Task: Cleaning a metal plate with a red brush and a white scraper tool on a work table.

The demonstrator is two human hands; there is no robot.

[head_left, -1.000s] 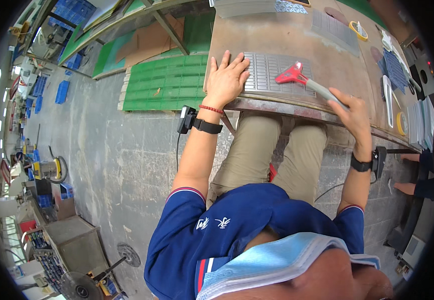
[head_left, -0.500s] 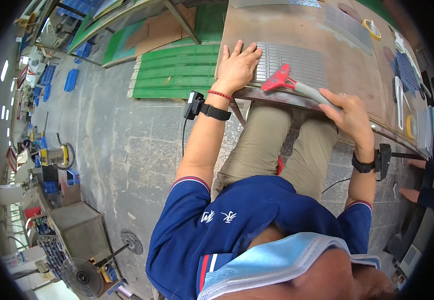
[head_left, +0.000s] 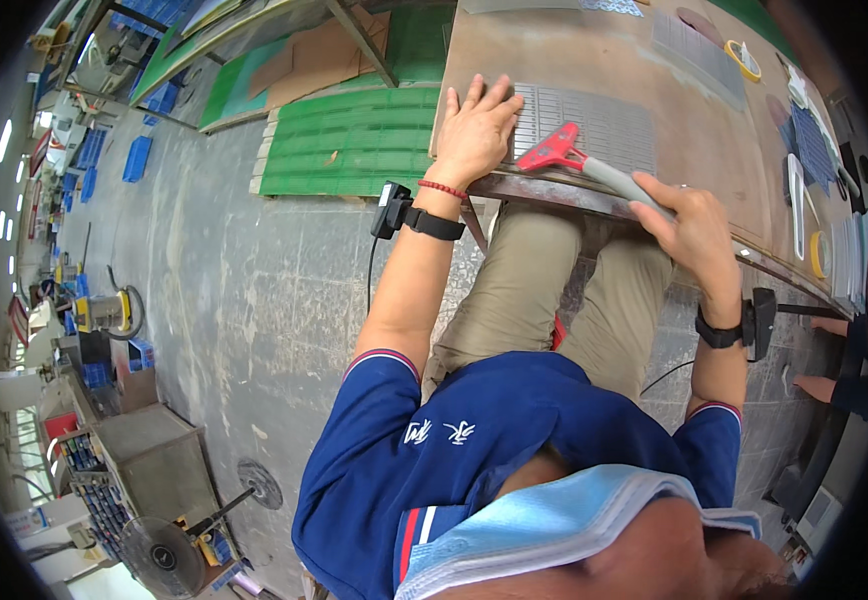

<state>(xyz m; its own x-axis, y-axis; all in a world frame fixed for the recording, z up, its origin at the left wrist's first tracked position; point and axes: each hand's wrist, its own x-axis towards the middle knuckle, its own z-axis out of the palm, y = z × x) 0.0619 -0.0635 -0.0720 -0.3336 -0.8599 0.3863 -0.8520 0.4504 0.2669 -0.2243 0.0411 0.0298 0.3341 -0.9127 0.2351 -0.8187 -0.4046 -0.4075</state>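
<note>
I am sitting at the near edge of a brown tabletop (head_left: 594, 50), knees under it, both forearms stretching up from my blue shirt (head_left: 514, 450). My left arm is reaching straight and long; my left hand (head_left: 476, 130) is lying flat, fingers spread and open, pressing down the left end of a grey ribbed sheet (head_left: 594, 118) that is sitting against the near edge. My right arm is bending at the elbow; my right hand (head_left: 692, 225) is hanging just over the near edge, fingers curling closed around the grey handle of a scraper (head_left: 579, 160). Its red head is resting on the sheet, just right of my left hand.

Toward the right edge, a tape roll (head_left: 742, 58) and other sheets are lying well apart from my hands. Beyond the tabletop's left edge, green mats (head_left: 354, 140) are covering part of the grey concrete floor (head_left: 234, 300). A fan (head_left: 159, 555) is standing by a metal cabinet (head_left: 149, 460) far off on the floor.
</note>
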